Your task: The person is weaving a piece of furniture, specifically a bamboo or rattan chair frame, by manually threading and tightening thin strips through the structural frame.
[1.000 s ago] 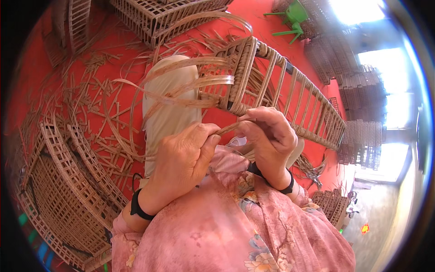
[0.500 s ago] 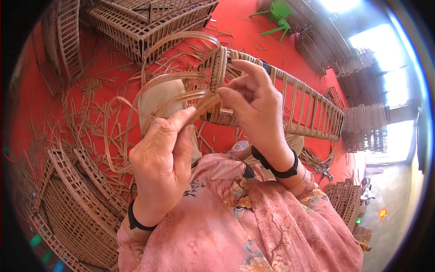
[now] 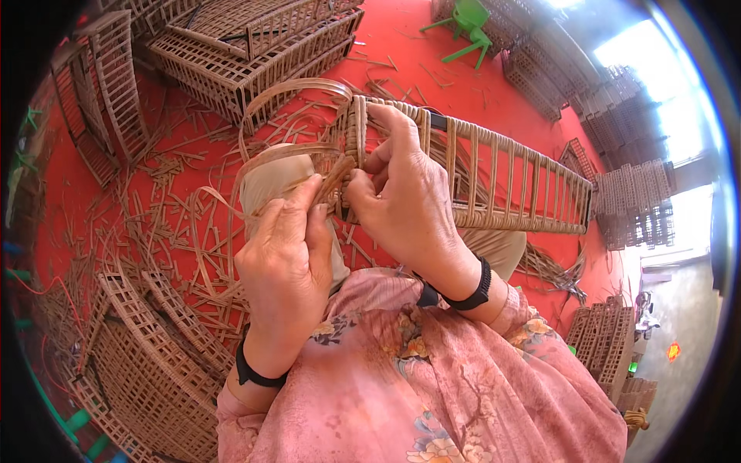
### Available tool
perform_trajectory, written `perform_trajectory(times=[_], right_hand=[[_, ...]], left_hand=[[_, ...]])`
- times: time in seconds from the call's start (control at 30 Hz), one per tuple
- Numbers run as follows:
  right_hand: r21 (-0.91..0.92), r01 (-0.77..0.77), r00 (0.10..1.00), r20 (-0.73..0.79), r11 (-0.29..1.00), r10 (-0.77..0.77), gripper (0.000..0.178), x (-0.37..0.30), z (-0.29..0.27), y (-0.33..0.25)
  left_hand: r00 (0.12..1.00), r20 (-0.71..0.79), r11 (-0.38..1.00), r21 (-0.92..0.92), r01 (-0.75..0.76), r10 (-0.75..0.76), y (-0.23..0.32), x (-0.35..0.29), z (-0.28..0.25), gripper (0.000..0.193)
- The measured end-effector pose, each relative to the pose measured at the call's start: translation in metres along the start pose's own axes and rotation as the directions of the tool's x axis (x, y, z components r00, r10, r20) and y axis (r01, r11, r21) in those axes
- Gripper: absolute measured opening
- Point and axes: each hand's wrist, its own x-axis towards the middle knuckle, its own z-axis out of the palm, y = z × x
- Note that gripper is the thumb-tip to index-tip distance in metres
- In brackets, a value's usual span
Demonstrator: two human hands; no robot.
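A long rattan frame (image 3: 540, 217) with ladder-like rungs lies across my lap, its wrapped near end (image 3: 354, 127) in front of my hands. Flat brown cane strips (image 3: 287, 154) loop out leftward from that end. Between thumb and forefinger my left hand (image 3: 287, 251) pinches a cane strip just below the wrapped corner. My right hand (image 3: 413, 193) is closed at the same corner, its index finger over the frame's edge and its thumb against the strip. What lies under the right fingers is partly hidden.
Woven rattan crates (image 3: 231, 65) stand at the far left, and more panels (image 3: 147, 363) lie at the near left. Cane offcuts (image 3: 193, 224) litter the red floor. A green stool (image 3: 469, 27) stands far off. Stacked racks (image 3: 629, 201) line the right.
Both hands and the frame's wrapped end have shifted. My right hand has moved left and slightly down, nearer my left hand. The view has also shifted a little.
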Motion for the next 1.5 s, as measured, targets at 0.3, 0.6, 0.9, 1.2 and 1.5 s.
perform_trajectory(times=[0.3, 0.6, 0.9, 1.2, 1.5], right_hand=[[0.060, 0.006, 0.999, -0.034, 0.998, -0.004, 0.063, -0.005, 0.001, 0.002], [0.065, -0.008, 0.999, -0.052, 0.998, 0.011, 0.061, -0.009, 0.002, 0.000], [0.173, 0.008, 0.999, -0.052, 0.985, 0.001, 0.060, -0.009, -0.001, 0.011], [0.208, -0.041, 0.999, 0.005, 0.977, 0.041, 0.058, -0.008, -0.006, 0.014], [0.357, -0.102, 0.992, 0.107, 0.928, 0.068, 0.039, -0.002, -0.014, 0.025]], left_hand=[[0.998, 0.053, 0.991, 0.122, -0.053, 0.047, 0.006, 0.002, 0.003, 0.032], [0.991, 0.132, 1.000, 0.004, -0.021, 0.020, 0.008, 0.013, -0.003, 0.026], [0.939, 0.343, 0.977, -0.188, 0.101, -0.031, 0.003, 0.059, -0.022, 0.016], [0.870, 0.490, 0.993, -0.121, 0.012, 0.049, -0.009, 0.075, -0.026, 0.017], [0.752, 0.659, 0.855, -0.375, 0.358, -0.025, -0.032, 0.080, -0.005, 0.015]])
